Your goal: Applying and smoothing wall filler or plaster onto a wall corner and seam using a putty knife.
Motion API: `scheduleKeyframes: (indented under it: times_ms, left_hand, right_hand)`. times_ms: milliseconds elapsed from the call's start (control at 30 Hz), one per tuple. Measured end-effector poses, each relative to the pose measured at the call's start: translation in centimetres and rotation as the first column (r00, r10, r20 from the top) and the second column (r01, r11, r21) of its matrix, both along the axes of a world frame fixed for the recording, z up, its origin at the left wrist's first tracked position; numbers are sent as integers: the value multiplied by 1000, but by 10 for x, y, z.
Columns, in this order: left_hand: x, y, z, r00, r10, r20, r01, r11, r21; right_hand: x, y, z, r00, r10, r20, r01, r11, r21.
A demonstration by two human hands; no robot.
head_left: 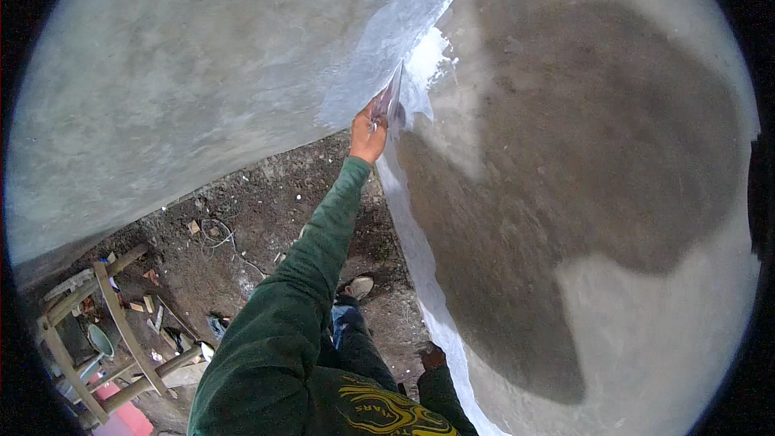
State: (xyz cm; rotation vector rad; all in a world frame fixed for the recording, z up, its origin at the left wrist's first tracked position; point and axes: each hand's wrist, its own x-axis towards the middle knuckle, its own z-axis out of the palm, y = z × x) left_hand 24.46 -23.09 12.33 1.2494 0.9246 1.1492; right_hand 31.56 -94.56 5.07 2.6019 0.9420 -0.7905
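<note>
My left arm, in a green sleeve, reaches up to the inner corner of two walls. In my left hand (369,137), fingers closed round it, is a putty knife or trowel (395,85) with a thin metal blade, seen nearly edge-on. Its tip meets the corner, where wet white plaster (425,60) is spread on the right wall (670,339). A smooth pale smear covers the left wall (202,56) beside it. Down near the pale strip (401,194) along the corner is my right hand (433,356), dark and small; its fingers are not clear.
A wooden ladder-like frame (127,329) lies at the lower left, with a greenish bowl (100,341) and a pink sheet (127,420) by it. Wood scraps and a loose wire (230,236) litter the dirt floor (274,178). My shoe (360,287) stands near the corner.
</note>
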Motion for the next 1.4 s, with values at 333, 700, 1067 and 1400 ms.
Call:
scheduleKeyframes:
  times_ms: [333, 700, 1067, 1400]
  left_hand:
    - [-48, 10, 15, 997, -73, -6, 73, 997, 34]
    - [-50, 11, 94, 977, -192, 98, 199, 978, -68]
    - [-89, 3, 158, 984, -161, -73, 159, 987, -23]
    - [-63, -13, 158, 969, -235, -81, 246, 956, 162]
  right_hand:
    - [-30, 118, 55, 917, -247, -314, 257, 966, -11]
    - [-12, 97, 21, 966, -110, -234, 149, 977, 156]
    - [-36, 151, 63, 829, -279, -485, 313, 950, -11]
    - [-19, 139, 78, 894, -224, -388, 236, 972, -19]
